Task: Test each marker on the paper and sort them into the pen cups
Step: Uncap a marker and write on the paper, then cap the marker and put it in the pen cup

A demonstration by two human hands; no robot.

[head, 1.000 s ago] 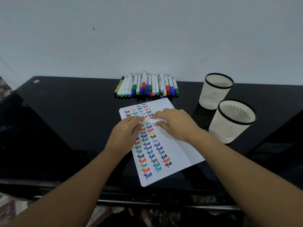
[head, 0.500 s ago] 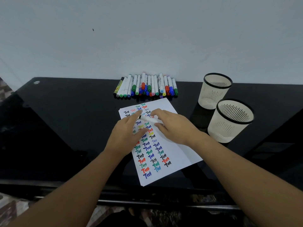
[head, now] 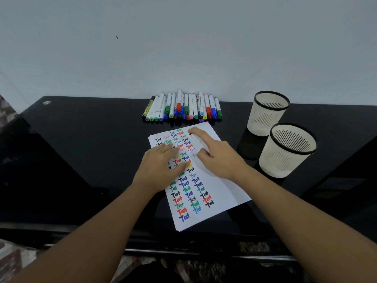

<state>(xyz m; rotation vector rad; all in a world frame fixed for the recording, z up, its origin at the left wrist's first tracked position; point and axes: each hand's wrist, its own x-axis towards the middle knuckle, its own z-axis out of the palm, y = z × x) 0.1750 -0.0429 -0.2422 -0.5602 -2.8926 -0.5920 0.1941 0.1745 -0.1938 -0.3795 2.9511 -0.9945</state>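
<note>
A black glossy table (head: 81, 160) carried everything, its far edge against a pale wall (head: 183, 48). Toward the far right corner stood two white slotted pen cups, the farther cup (head: 265, 117) and the nearer cup (head: 285, 154) just beside each other, and both looked empty as far as their insides showed, probably so the sorting could start there. A sheet of paper (head: 224, 193) lay tilted near the middle of the front edge, covered in rows of the word "Test" in many colours. A row of capped markers (head: 181, 108) lay side by side along the far edge, close at hand for testing, I judged.

The left hand (head: 161, 170) lay flat on the paper with fingers straight, holding nothing, likely pinning the sheet so it would not slide. The right hand (head: 216, 154) had its fingers curled round a white marker (head: 196, 139), which lay angled over the paper's far right part with its dark end toward the far edge (whether that end was a cap or a bare tip was too small to tell).

The hands hid several written rows, and the marker's rear end was buried in the right palm. Its ink colour could not be made out.
</note>
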